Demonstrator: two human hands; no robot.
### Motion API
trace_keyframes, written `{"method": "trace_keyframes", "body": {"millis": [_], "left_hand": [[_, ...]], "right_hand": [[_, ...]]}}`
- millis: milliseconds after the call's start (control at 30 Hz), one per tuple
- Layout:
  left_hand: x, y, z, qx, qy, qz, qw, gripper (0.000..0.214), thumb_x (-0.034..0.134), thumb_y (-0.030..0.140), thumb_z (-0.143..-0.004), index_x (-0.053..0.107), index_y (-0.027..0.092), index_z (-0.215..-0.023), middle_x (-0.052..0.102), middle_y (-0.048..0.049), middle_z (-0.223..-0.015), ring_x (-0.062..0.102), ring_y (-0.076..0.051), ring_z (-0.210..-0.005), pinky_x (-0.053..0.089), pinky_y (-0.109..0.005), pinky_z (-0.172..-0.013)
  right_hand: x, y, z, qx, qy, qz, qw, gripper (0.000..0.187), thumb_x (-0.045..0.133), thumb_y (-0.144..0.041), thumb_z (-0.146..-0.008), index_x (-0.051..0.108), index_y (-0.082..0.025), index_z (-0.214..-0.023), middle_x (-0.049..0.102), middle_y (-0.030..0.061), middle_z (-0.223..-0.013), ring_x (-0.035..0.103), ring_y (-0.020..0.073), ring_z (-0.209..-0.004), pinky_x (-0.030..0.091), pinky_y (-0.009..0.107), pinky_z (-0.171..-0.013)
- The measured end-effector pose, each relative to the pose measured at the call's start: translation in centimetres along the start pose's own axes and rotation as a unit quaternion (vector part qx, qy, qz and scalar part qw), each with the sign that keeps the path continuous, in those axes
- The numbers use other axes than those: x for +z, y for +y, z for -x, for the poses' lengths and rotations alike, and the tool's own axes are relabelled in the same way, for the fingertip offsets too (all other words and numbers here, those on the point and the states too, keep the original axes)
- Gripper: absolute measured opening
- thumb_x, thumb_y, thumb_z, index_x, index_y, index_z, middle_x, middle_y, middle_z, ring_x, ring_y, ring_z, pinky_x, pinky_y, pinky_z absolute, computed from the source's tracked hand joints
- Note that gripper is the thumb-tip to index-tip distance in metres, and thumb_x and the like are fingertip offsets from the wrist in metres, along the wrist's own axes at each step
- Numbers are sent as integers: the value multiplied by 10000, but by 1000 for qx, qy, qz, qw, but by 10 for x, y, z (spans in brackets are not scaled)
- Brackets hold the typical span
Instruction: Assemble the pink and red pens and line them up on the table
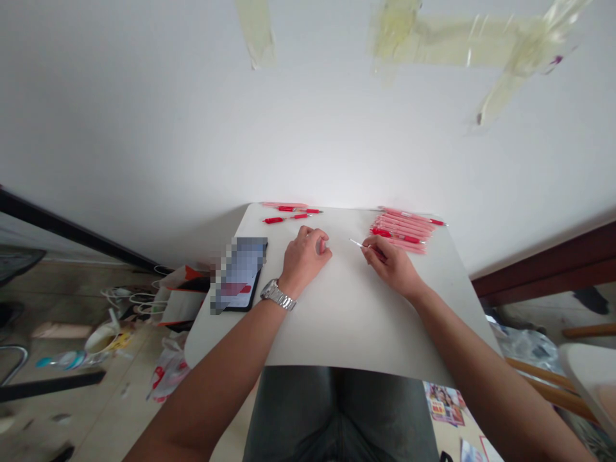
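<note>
My left hand (304, 256) rests on the white table (346, 308) with its fingers curled around a small pink part that barely shows. My right hand (389, 260) pinches a thin pen refill (357, 244) whose tip points left toward the other hand. A pile of several pink and red pens (403, 230) lies just beyond my right hand. A few red pen pieces (289, 213) lie at the table's far left edge. A silver watch (278, 295) sits on my left wrist.
A dark phone (240, 276) lies on the table's left side. The table stands against a white wall with tape strips (447, 42). Bags and clutter (168, 308) cover the floor at left; magazines (445, 404) and a chair (587, 372) are at right.
</note>
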State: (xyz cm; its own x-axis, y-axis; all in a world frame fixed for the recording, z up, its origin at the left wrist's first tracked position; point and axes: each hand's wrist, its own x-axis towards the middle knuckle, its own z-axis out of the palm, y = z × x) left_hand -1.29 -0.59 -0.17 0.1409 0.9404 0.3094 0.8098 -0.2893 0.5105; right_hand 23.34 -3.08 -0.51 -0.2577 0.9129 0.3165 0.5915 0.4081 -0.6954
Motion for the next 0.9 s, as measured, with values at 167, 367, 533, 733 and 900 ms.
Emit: {"method": "trace_keyframes", "body": {"millis": [167,367,533,733,900], "left_hand": [[-2,2,0,-4,-2,-1,1000,181,684,220,-904,694,275,-1076,615,-31,-1113,638,-156,-751,511,-330,-758],[-2,3,0,-10,-8,-2,1000,192,695,220,-896,685,282,-1077,616,-22,-1118,648,-151,-770,518,-320,-774],[-2,4,2,-8,3,-3,1000,250,694,215,-893,670,286,-1131,612,-24,-1131,643,-149,-777,515,-315,-757],[-4,5,1,-12,8,32,999,247,691,204,-890,669,281,-1123,615,-26,-1130,649,-153,-818,530,-308,-781],[-3,8,-1,51,30,146,988,237,625,171,-931,667,241,-1153,627,-48,-1090,637,-163,-894,535,-327,-912]], "right_hand": [[0,-1,0,-2,-2,-2,1000,216,514,-424,-1068,603,-227,-1057,550,-22,-731,459,138,-626,360,278,-612],[-1,-2,0,-3,-2,-7,1000,217,513,-423,-1068,606,-227,-1061,547,-24,-728,458,139,-628,361,281,-613],[0,-2,0,-1,-2,-7,1000,229,510,-432,-1068,606,-224,-1057,551,-26,-724,455,137,-621,358,281,-609],[0,-2,0,0,0,-6,1000,231,510,-436,-1068,606,-226,-1058,566,-23,-723,456,138,-618,359,285,-607],[0,-2,0,1,3,-13,1000,244,507,-450,-1069,608,-229,-1059,592,-13,-728,472,144,-612,370,291,-600]]}}
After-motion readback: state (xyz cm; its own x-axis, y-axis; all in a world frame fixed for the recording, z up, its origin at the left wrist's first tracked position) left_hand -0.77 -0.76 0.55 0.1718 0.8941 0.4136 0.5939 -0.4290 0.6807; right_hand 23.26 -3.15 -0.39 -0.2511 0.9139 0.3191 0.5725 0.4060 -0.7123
